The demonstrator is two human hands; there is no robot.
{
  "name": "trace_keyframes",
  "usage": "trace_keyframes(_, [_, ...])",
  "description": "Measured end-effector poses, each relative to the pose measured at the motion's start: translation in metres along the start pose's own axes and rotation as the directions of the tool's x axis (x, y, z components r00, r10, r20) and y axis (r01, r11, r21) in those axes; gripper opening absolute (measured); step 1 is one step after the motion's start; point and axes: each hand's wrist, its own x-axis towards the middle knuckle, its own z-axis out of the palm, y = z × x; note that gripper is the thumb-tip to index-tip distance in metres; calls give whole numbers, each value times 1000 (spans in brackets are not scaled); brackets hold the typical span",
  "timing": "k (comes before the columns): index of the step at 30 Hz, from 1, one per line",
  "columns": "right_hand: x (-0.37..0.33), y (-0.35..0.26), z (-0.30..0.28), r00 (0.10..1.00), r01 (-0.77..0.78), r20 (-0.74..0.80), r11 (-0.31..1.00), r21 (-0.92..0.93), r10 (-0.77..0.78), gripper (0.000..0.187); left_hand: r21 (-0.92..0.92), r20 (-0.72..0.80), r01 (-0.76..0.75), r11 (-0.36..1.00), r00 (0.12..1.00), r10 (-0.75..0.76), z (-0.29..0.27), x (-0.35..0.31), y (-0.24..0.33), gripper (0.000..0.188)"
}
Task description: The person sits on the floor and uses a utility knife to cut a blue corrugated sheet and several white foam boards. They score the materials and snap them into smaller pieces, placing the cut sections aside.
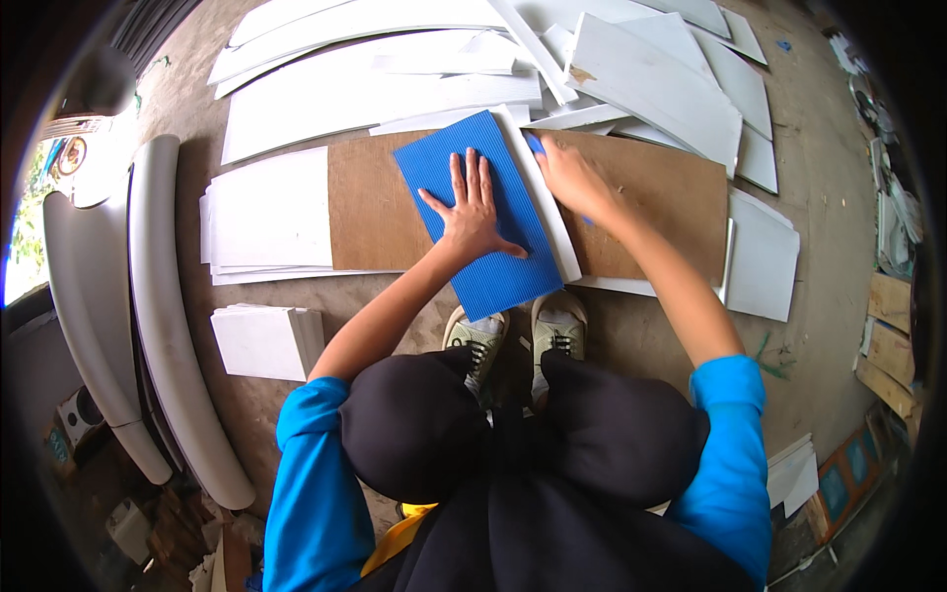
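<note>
A blue ribbed sheet lies aslant over a white board, whose right edge strip shows beside it. My left hand presses flat on the blue sheet with its fingers spread. To the right of the white strip, my right hand is closed, near the strip's upper part. A bit of a small blue thing shows at its fingers; its kind is mostly hidden by the hand. Both sheet and white board rest on a brown wooden board lying across in front of my feet.
Many white boards are heaped beyond the brown board, with more white pieces at its right end. A small stack of white boards stands left of my feet. Large white rolled sheets lie at the far left, wooden blocks at right.
</note>
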Motion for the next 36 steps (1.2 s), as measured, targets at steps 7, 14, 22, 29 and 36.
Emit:
trace_keyframes(7, [75, -17, 17, 989, -47, 142, 999, 9, 46, 28, -92, -37, -33, 995, 999, 29, 6, -1, -5, 149])
trace_keyframes(14, [83, -31, 10, 950, -126, 290, 992, 10, 117, 31, -123, -5, -1, 992, 1000, 1, 2, -2, -6, 149])
trace_keyframes(22, [-51, 7, 46, 969, 3, 247, 998, -67, 13, 26, -128, -54, 14, 992, 998, -21, 11, -3, -10, 148])
trace_keyframes(29, [-164, 7, 36, 931, -124, 343, 992, -32, 127, 19, -73, -2, 37, 997, 999, -37, 10, -1, -6, 151])
trace_keyframes(36, [-179, 9, 41, 943, -119, 308, 992, -51, 129, 19, -23, 54, 57, 998, 997, -56, 6, 0, -4, 152])
